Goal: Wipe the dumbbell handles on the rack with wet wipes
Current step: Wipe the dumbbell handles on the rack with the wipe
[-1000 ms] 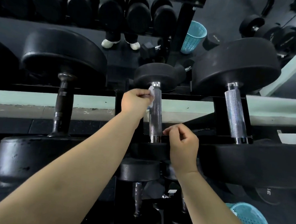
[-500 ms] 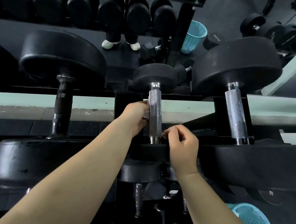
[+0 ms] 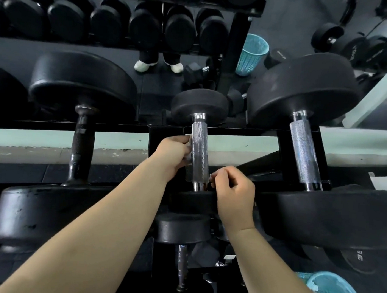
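Lower than a second ago, left hand [image 3: 173, 154] fingers clamp a wet wipe [image 3: 188, 157] against the middle handle [image 3: 200, 153], right hand [image 3: 235, 191] pinching its base.

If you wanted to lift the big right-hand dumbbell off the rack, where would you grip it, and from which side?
Grip the knurled steel handle of the right dumbbell at its middle, coming from above. It is the only narrow part; both black heads are probably too wide for a hand. The handle runs away from the viewer, bare and unobstructed, with open space beneath for fingers to wrap around.
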`<action>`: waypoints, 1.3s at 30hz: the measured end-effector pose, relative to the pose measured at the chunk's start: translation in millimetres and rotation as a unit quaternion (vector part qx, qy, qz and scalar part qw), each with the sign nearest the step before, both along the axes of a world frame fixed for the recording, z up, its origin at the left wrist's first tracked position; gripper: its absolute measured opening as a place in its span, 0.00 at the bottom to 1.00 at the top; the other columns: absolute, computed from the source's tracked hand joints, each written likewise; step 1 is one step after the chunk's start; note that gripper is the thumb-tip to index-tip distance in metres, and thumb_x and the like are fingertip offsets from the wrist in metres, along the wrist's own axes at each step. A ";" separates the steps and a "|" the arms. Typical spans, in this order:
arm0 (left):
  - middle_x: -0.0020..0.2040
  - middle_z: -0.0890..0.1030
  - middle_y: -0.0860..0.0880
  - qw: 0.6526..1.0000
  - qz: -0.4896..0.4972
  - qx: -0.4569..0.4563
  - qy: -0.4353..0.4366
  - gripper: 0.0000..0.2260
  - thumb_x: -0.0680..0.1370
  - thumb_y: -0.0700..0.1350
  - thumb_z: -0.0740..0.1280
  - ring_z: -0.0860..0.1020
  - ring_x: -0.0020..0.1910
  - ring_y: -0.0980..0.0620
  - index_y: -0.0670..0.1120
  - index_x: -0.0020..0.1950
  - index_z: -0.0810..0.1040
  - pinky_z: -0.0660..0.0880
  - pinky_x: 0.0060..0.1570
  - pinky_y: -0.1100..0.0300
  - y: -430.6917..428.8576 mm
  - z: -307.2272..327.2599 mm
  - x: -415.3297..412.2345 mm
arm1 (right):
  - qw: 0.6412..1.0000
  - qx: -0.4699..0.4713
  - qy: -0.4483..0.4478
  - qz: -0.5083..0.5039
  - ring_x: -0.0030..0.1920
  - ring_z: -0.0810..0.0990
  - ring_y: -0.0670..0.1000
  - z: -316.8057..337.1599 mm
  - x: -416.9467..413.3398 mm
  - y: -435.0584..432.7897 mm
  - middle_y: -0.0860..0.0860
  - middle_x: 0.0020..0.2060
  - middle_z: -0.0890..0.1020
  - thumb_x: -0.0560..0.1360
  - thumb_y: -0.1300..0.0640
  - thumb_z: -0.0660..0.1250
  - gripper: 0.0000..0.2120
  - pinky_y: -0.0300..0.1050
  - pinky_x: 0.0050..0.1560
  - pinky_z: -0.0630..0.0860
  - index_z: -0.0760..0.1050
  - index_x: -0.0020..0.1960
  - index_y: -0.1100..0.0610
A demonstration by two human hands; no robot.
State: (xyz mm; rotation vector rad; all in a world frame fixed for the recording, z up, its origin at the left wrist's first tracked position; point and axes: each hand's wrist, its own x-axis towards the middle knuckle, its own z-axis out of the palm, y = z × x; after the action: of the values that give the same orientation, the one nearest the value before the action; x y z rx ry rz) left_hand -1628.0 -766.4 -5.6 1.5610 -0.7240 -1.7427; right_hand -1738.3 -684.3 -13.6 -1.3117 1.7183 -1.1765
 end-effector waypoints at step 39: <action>0.48 0.72 0.53 0.844 -0.155 -0.339 -0.386 0.09 0.75 0.38 0.66 0.70 0.47 0.57 0.46 0.51 0.83 0.66 0.43 0.71 -7.5 12.5 4.4 | 0.999 -0.040 0.011 -0.011 0.31 0.71 0.58 -8.1 -1.2 -2.6 0.63 0.28 0.74 0.64 0.47 0.53 0.24 0.49 0.31 0.67 0.71 0.31 0.68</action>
State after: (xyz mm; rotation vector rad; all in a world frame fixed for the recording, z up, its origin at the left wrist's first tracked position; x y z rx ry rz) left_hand -1623.6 -773.9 6.9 1.6264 -1.8397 -0.7814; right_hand -1739.5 -686.9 -21.7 -1.3615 1.7222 -1.2602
